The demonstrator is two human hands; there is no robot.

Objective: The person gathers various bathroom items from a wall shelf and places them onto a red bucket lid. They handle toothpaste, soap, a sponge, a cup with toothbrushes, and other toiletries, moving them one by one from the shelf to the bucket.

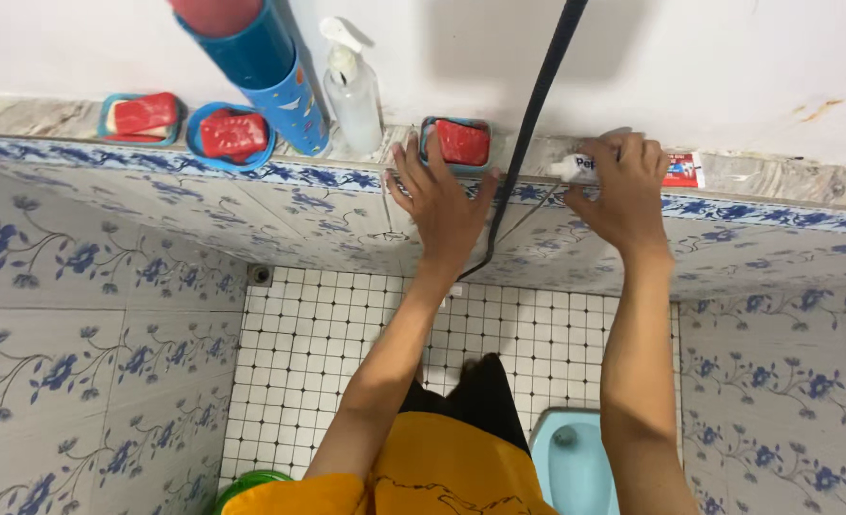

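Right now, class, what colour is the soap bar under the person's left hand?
Red soap bar in a blue dish, head view.

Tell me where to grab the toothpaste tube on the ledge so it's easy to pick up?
Grab the toothpaste tube around its flat middle, coming down from above. It lies on its side along the ledge, cap end toward the black hose, so its long sides are open for fingers. The right hand already covers the cap end. The left hand is by the soap dish.

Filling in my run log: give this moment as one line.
left hand: touching soap dish | right hand: gripping toothpaste tube | both on ledge
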